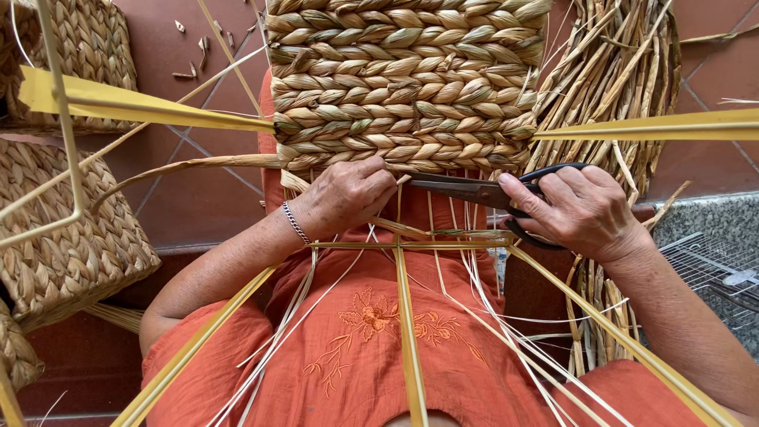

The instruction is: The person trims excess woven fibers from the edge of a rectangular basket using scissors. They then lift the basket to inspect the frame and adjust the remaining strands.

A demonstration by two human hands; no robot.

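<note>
A half-woven basket of braided straw rests on my lap, built on a yellow metal frame. My left hand, with a silver bracelet at the wrist, pinches a straw strand at the lower edge of the weave. My right hand grips black scissors; their blades point left toward my left fingers, just under the woven edge. Thin pale strands hang down over my orange clothing.
Finished woven baskets stand at the left, another at the top left. A bundle of dried straw lies at the right. A wire rack sits on a speckled stone ledge at the far right. Straw scraps litter the red tile floor.
</note>
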